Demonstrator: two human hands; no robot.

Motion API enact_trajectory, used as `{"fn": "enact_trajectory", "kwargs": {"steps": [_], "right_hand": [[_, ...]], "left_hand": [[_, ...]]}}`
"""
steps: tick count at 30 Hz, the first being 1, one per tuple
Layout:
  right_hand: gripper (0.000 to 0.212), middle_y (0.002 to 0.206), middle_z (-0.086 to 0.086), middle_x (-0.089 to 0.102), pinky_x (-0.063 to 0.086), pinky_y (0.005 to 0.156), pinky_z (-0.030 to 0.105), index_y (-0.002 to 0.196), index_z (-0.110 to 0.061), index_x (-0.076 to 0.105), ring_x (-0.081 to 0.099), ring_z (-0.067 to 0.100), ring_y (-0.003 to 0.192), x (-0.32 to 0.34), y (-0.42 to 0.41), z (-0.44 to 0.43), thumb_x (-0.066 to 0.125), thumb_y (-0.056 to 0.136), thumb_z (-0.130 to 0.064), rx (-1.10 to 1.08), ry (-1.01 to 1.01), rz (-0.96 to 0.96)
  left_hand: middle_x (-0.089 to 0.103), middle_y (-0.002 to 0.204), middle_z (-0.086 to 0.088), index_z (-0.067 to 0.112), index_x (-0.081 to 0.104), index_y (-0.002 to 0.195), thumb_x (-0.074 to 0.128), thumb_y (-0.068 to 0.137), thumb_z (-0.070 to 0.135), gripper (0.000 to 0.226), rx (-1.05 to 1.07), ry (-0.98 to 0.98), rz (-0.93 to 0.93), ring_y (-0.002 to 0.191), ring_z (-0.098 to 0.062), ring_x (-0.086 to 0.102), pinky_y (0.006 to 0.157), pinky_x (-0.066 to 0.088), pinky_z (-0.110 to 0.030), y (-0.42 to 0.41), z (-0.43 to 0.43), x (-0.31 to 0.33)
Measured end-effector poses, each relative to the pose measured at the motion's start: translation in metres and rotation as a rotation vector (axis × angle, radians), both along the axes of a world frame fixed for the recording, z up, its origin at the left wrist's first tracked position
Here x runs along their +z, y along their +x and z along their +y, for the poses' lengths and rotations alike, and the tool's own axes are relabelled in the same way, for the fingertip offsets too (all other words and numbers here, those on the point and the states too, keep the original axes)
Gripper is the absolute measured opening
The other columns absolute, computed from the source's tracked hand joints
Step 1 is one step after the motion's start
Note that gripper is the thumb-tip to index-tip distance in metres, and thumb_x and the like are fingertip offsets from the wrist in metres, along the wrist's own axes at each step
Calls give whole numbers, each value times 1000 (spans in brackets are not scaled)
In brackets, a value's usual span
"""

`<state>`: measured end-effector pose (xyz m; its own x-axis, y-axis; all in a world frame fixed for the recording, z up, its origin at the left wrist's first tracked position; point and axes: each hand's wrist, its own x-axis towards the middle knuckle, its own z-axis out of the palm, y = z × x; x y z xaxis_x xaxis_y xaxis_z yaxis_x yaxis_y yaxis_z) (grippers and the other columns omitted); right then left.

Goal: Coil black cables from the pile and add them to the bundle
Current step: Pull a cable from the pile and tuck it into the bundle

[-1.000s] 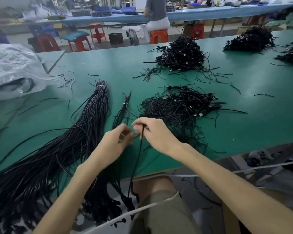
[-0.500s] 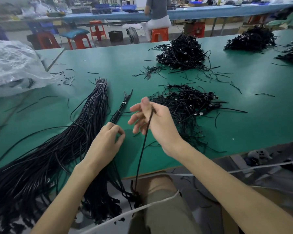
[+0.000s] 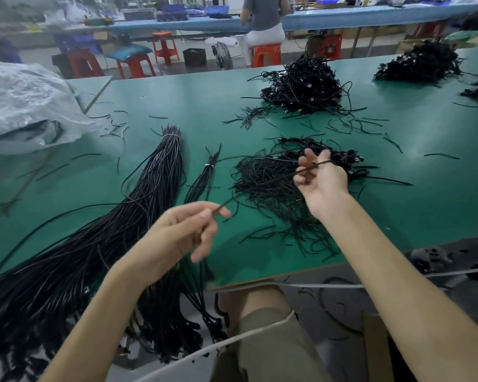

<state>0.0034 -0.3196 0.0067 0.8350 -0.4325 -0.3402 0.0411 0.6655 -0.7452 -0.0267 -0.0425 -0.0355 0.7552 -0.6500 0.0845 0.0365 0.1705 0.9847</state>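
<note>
A thin black cable (image 3: 228, 202) is stretched above the green worktop (image 3: 398, 205). Its long axis slants from lower left to upper right over the loose cable pile (image 3: 282, 213). The left hand (image 3: 182, 235) pinches the near end between thumb and forefinger. The right hand (image 3: 323, 180), raised palm-up, has its grip on the far end, which crosses its fingers. The tied bundle (image 3: 149, 194) lies to the left.
</note>
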Motion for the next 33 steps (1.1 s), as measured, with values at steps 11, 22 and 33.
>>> {"fn": "enact_trajectory", "kwargs": {"steps": [11, 22, 33], "right_hand": [[35, 73, 4, 67, 43, 51, 24, 101, -12, 68, 55, 11, 54, -38, -28, -30, 41, 111, -31, 103, -638, 44], [19, 93, 3, 61, 43, 64, 9, 120, -26, 61, 60, 1, 67, -62, -60, -35, 47, 108, -26, 550, -1342, 39], [23, 100, 1, 58, 44, 64, 12, 121, -31, 66, 54, -1, 63, -57, -58, -45, 60, 102, -19, 518, -1305, 57]], "left_hand": [[58, 90, 10, 9, 62, 130, 50, 104, 22, 31, 372, -660, 442, 60, -2, 47, 60, 43, -15, 24, 22, -14], [71, 95, -5, 7, 67, 89, 59, 104, 23, 24, 449, -1276, 674, 95, -16, 70, 91, 57, -31, 24, 18, -2], [30, 67, 12, 22, 68, 92, 46, 104, 51, 38, 297, -820, 489, 55, -6, 25, 50, 30, -22, 16, 9, 4]]}}
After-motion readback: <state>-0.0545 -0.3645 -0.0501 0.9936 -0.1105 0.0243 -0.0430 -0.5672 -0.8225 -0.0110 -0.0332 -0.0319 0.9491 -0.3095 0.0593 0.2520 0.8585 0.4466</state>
